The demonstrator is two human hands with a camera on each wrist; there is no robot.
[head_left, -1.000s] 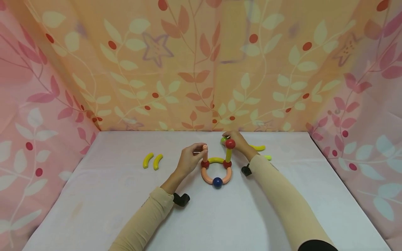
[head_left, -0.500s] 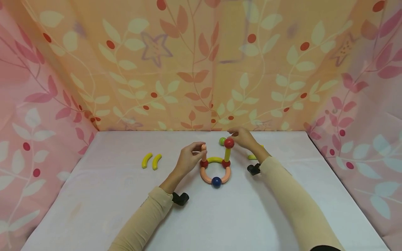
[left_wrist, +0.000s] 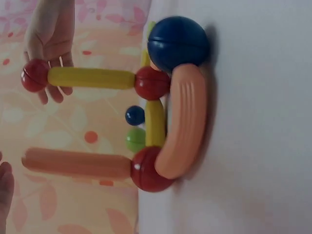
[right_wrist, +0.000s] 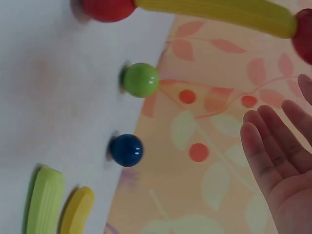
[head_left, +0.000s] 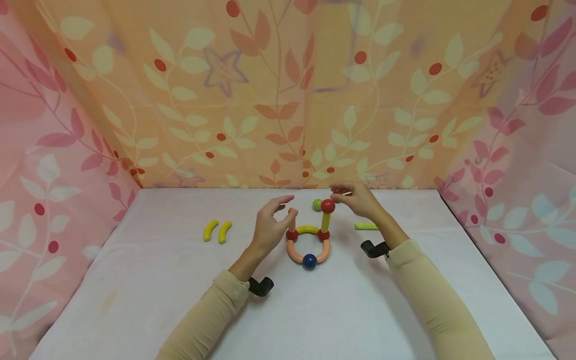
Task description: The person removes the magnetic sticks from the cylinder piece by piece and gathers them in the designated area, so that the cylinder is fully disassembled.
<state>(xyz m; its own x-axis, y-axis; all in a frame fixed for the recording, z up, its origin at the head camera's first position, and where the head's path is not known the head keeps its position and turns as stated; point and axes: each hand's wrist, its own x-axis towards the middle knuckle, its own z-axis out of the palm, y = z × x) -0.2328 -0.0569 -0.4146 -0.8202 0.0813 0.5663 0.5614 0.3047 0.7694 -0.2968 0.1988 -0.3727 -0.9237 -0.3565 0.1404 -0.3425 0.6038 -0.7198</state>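
A built ring of sticks and balls stands mid-table: two curved pink sticks (left_wrist: 187, 117), a blue ball (head_left: 309, 261) in front, two red balls and a yellow curved stick (head_left: 308, 229) behind. From its left red ball (left_wrist: 151, 168) rises a straight pink stick (left_wrist: 78, 164); from the right one, a yellow stick (head_left: 326, 222) topped by a red ball (head_left: 328, 205). My left hand (head_left: 270, 226), thumb and fingers parted, is beside the pink stick's top and holds nothing. Beside the top red ball hovers my right hand (head_left: 362, 201), fingers relaxed, holding nothing.
Behind the ring lie a green ball (right_wrist: 141, 80) and a second blue ball (right_wrist: 127, 150). A light green stick (head_left: 366, 226) and a yellow stick (right_wrist: 77, 212) lie to the right. Two yellow curved sticks (head_left: 210, 230) rest at left. Patterned cloth (head_left: 225, 125) walls the table's back and sides.
My right hand has drawn back to the right from the green ball, which stays on the table. The left fingers, earlier round the pink stick's top, have spread away from it.
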